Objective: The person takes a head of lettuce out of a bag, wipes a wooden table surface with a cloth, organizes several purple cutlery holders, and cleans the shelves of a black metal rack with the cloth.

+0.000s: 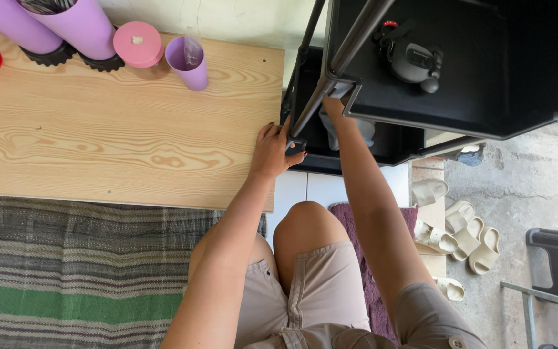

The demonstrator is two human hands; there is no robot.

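While the left hand (271, 150) grips the black cart's (460, 84) corner post (306, 110), the right hand (334, 110) reaches into its lower tray (395, 145), fingers hidden, grip unclear.

Left of my hand, a lilac cup (188, 64), pink lid (137, 44) and two purple tubes (75, 29) stand on the wooden tabletop (98, 136). Beige slippers (460, 236) lie right, below it.

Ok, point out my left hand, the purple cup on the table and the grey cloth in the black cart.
left hand (271, 150): head view, back of the hand.
purple cup (190, 70): head view, outer wall.
grey cloth (364, 131): head view, visible right fold.
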